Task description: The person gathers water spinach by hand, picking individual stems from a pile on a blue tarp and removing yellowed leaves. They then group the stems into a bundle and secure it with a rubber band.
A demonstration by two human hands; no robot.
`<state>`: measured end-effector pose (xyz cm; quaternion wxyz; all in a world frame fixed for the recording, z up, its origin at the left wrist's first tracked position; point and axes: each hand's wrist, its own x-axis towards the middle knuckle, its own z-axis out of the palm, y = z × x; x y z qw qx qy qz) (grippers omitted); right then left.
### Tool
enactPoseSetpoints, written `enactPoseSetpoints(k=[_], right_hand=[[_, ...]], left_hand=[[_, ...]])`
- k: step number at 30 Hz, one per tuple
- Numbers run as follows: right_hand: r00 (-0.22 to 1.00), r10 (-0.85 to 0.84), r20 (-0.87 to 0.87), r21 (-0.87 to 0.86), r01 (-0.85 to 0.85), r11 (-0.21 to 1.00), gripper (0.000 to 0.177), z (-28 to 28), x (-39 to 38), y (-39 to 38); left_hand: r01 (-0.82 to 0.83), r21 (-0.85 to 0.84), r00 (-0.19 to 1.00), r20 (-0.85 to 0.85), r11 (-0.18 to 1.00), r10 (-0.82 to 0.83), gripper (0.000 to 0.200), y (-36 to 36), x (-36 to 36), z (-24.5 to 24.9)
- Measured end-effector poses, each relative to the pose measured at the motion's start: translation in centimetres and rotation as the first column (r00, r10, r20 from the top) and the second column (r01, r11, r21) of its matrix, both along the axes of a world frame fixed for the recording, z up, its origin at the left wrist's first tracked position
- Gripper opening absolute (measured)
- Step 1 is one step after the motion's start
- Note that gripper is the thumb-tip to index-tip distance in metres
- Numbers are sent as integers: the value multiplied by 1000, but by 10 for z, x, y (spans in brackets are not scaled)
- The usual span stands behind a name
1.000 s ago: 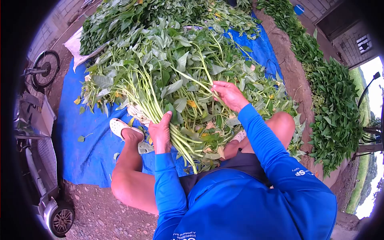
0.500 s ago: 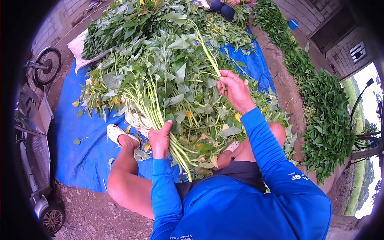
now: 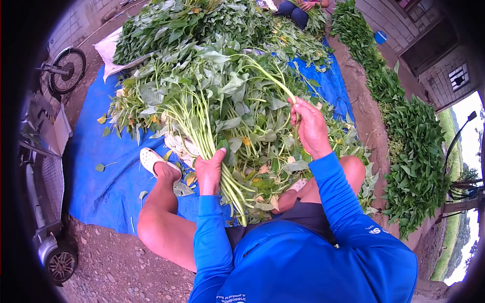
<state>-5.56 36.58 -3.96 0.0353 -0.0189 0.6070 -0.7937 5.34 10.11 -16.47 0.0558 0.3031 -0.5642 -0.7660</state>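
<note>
My left hand (image 3: pixel 209 172) is closed around a bunch of long green leafy stems (image 3: pixel 199 121), leaves pointing away from me and cut ends hanging toward my lap. To the right, my right hand (image 3: pixel 310 126) pinches a single leafy stem (image 3: pixel 275 78), which arches up and left over the heap. Both hands are above a large pile of loose leafy greens (image 3: pixel 237 116) with some yellowed leaves. The pile lies on a blue tarp (image 3: pixel 106 182), between my legs and beyond.
Another person (image 3: pixel 298 10) sits at the far end with greens in their hands. A long row of greens (image 3: pixel 411 146) lines the right side. On the left stand a wheel (image 3: pixel 68 70) and a metal vehicle part (image 3: pixel 48 187). A blue bucket (image 3: pixel 380 37) is at the back right.
My right hand has come slightly lower and to the right, and its stem now bends over more. The left hand still grips the bunch. The whole view has shifted a little.
</note>
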Motion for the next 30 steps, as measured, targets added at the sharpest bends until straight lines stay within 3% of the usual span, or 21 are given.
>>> enactPoseSetpoints(k=[3, 6, 9, 11, 12, 13, 15, 16, 17, 20, 22, 24, 25, 27, 29, 30], right_hand=[[963, -35, -266, 226, 97, 969, 32, 7, 16, -13], [865, -12, -502, 437, 265, 859, 34, 10, 25, -35], [900, 8, -435, 511, 239, 826, 34, -5, 32, -68], [946, 75, -314, 510, 101, 854, 33, -50, 41, -90], [958, 142, -247, 555, 20, 832, 33, -75, 51, -100], [961, 209, -180, 594, -63, 802, 33, -100, 64, -108], [979, 156, 129, 446, -198, 873, 34, -138, 82, -115], [964, 132, 230, 467, -228, 854, 34, -135, 88, -115], [945, 121, 303, 324, -221, 920, 31, -139, 92, -116], [971, 96, 217, 439, -185, 879, 24, -168, 95, -112], [976, 101, 194, 472, -183, 862, 21, -169, 98, -108], [975, 134, 178, 625, -217, 750, 23, -173, 103, -107], [973, 152, 171, 693, -229, 684, 24, -177, 107, -107], [944, 261, 201, 677, -327, 659, 26, -185, 116, -108], [867, 419, 269, 578, -494, 650, 26, -186, 106, -106], [919, 352, 176, 591, -385, 709, 27, -187, 93, -106]], left_hand=[[6, -84, 1000, -13, 996, -7, 48, 3, 1, 0], [26, -153, 999, -14, 988, -28, 49, 6, 2, 9], [38, -123, 999, -25, 992, -41, 47, 9, 1, 9], [32, -46, 998, -54, 998, -35, 46, 14, 2, 13], [61, 83, 997, -45, 995, -57, 43, 13, 0, 3], [55, 232, 990, -142, 971, -22, 41, 16, -1, 2], [64, 383, 996, -79, 922, -36, 39, 9, -1, -31], [74, 428, 997, -61, 901, -53, 42, 8, 1, -40], [88, 488, 996, -46, 868, -75, 49, 6, 3, -49], [119, 588, 988, 8, 800, -153, 57, 6, 1, -67], [7, 496, 999, 32, 868, -26, 57, 16, 3, -71], [-120, 411, 988, -41, 904, 150, 54, 30, 2, -71], [-120, 325, 992, 5, 938, 125, 47, 35, 6, -65], [-30, 412, 983, 175, 911, -47, 35, 26, 10, -73], [-96, 334, 980, 196, 938, 31, 28, 16, 16, -76], [-152, 267, 986, 110, 952, 126, 25, 14, 15, -77]])
